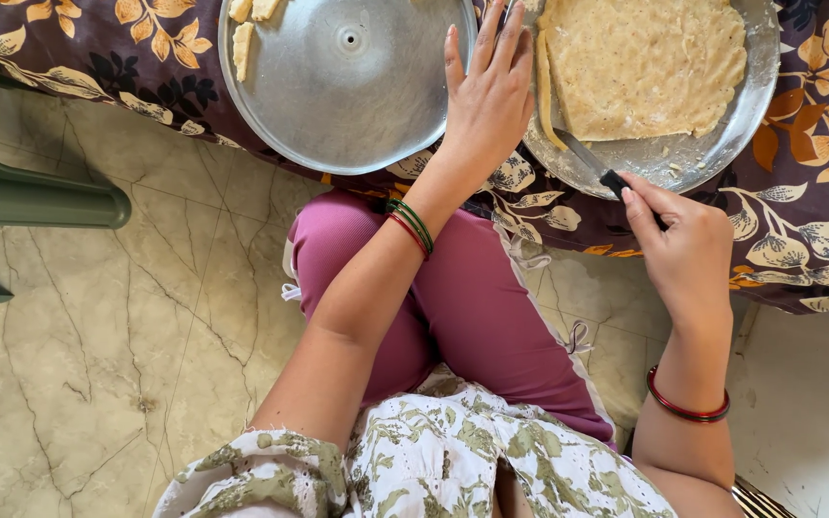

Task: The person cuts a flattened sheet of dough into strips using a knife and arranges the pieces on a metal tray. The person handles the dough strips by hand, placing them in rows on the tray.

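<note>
I see the left hand (pixel 486 91) lying flat, fingers extended, on the rim of the right steel plate (pixel 755 105), holding nothing. The right hand (pixel 685 251) is closed around the black handle of a knife (pixel 582 153); its blade runs along the left edge of the rolled dough sheet (pixel 645 62) on that plate. An inverted steel plate (pixel 347 86) sits just beside it on the floral cloth (pixel 808 206).

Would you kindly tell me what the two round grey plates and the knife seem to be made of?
Both round grey plates look like brushed metal, likely steel or aluminium: dull sheen, soft reflections. The knife in the right hand shows a shiny metal blade and a black, probably plastic, handle.
</note>
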